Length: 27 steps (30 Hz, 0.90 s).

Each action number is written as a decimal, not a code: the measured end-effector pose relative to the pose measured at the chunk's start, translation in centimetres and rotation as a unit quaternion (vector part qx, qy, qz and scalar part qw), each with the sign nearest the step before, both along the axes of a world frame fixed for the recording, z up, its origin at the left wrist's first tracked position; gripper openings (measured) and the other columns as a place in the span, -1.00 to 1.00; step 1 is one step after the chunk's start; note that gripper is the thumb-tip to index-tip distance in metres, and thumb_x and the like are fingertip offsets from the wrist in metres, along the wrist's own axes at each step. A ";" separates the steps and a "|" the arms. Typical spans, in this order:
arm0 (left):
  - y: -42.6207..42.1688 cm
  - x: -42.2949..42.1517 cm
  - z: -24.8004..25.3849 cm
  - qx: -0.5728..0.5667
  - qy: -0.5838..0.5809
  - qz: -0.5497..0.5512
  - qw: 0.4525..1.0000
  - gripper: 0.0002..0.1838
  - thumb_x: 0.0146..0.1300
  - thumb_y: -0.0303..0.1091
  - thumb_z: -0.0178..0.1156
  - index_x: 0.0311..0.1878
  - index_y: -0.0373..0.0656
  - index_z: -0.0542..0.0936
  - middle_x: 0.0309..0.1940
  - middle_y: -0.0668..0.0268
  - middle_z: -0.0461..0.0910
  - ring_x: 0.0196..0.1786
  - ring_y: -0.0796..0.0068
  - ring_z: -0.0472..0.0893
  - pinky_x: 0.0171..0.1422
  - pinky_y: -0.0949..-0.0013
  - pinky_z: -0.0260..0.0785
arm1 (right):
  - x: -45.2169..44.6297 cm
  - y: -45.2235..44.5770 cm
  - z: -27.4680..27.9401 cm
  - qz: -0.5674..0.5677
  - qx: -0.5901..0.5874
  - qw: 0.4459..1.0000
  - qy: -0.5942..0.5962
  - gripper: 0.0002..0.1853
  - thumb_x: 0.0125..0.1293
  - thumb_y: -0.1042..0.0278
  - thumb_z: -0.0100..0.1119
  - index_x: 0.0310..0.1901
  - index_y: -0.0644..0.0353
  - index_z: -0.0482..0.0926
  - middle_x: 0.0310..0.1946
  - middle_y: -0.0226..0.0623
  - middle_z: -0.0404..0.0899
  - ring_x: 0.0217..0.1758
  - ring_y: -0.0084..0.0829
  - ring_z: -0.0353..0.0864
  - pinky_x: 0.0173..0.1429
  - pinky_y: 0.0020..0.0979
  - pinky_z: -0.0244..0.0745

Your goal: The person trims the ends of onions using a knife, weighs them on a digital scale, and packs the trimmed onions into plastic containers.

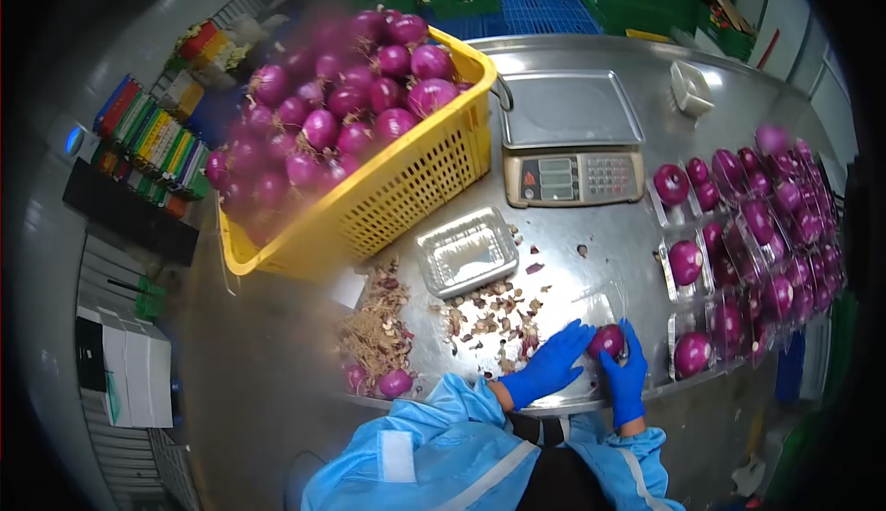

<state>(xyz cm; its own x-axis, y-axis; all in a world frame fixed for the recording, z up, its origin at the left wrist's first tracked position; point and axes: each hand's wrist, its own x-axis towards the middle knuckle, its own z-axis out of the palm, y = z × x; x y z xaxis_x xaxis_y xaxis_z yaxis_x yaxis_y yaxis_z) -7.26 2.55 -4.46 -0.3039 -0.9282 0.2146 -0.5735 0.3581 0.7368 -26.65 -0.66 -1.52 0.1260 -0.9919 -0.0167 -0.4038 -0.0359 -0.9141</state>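
Observation:
Near the front edge of the steel table, a red onion (606,340) sits between my two blue-gloved hands. My right hand (625,372) has its thumb and fingers around the onion's near and right sides. My left hand (552,363) lies on the onion's left, fingers stretched out; whether they touch it I cannot tell. Just beyond is what looks like a clear plastic tray (600,306), hard to make out against the shiny metal. Left of my hands are scattered onion trimmings (498,317) and a heap of dry roots and skins (374,322).
A yellow crate (415,188) piled with red onions stands at left. Behind is a digital scale (574,177). A stack of clear trays (468,252) lies mid-table, and a small clear container (691,88) farther back. Packed onion trays (729,326) crowd the right side.

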 end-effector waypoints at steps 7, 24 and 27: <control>-0.1 3.6 3.5 0.022 0.073 -0.011 0.997 -0.30 0.18 -0.43 0.21 0.42 -0.15 0.26 0.37 0.04 0.28 0.48 0.04 0.18 0.50 0.10 0.10 | -0.5 1.8 3.8 0.012 -0.029 0.994 0.103 -0.37 0.04 0.64 0.23 0.24 0.11 0.49 0.31 -0.05 0.38 0.34 -0.20 0.42 0.35 -0.32 0.36; -14.8 43.6 28.1 0.042 -0.384 0.459 0.800 -0.10 -0.24 -0.13 0.52 0.31 0.06 0.41 0.04 -0.06 0.50 0.12 -0.05 0.53 0.20 0.05 0.44 | 9.9 3.5 10.7 0.092 0.050 0.994 -0.013 -0.61 0.15 0.56 0.28 0.06 0.23 0.60 -0.06 -0.17 0.68 0.00 -0.37 0.67 0.10 -0.40 0.51; -15.5 45.8 26.1 0.013 -0.415 0.434 0.800 -0.03 -0.38 -0.19 0.58 0.27 0.00 0.42 0.05 -0.11 0.49 0.09 -0.09 0.55 0.16 0.04 0.46 | 10.8 4.2 10.5 0.127 0.033 0.991 -0.002 -0.61 0.15 0.53 0.31 0.06 0.24 0.59 -0.09 -0.12 0.67 -0.02 -0.33 0.69 0.04 -0.38 0.55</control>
<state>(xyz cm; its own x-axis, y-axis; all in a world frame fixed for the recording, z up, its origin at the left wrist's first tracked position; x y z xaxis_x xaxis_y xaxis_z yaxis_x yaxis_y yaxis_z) 38.50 -12.91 21.68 0.4285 -0.8681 0.2507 -0.8933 -0.4486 -0.0265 -15.87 3.59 8.97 0.3713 -0.9252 -0.0788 -0.3860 -0.0766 -0.9193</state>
